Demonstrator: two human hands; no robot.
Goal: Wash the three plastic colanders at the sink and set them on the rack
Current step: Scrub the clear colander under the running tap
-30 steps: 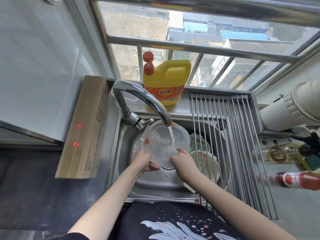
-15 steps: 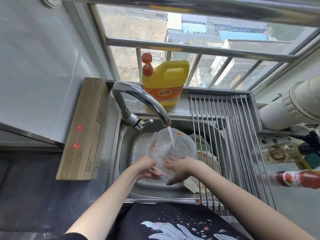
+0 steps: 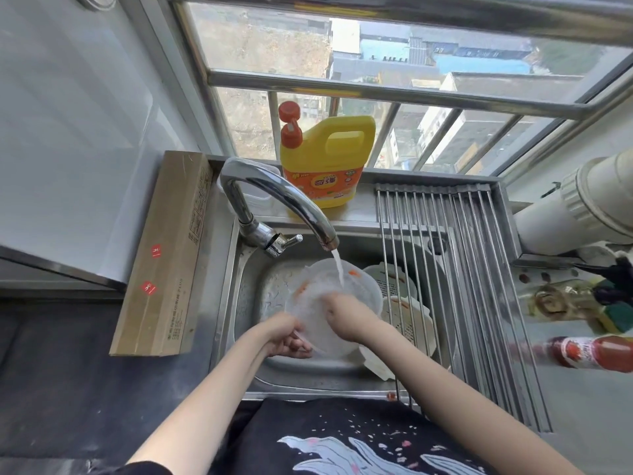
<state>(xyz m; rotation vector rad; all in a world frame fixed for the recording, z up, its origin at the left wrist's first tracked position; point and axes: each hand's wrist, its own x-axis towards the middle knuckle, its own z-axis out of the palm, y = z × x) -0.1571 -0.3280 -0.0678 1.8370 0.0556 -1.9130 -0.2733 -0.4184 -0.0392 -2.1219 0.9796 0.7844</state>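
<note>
A translucent white plastic colander (image 3: pixel 320 286) with orange food bits is held tilted over the sink (image 3: pixel 253 289), under running water from the faucet (image 3: pixel 274 197). My left hand (image 3: pixel 282 335) grips its near rim. My right hand (image 3: pixel 346 315) reaches inside it, fingers pressed on the inner surface. Two more white colanders (image 3: pixel 402 313) lie stacked in the sink's right part, partly under the metal roll-up rack (image 3: pixel 462 269). Nothing rests on the rack.
A yellow detergent jug (image 3: pixel 325 166) stands on the ledge behind the faucet. A long cardboard box (image 3: pixel 164 255) lies left of the sink. Sauce bottles (image 3: pixel 582 351) and a sponge sit on the counter at right, below a white pipe (image 3: pixel 575 214).
The colander has been lowered and tilted toward me under the stream. My right hand moved from its rim to inside the bowl, rubbing it; my left hand kept its grip.
</note>
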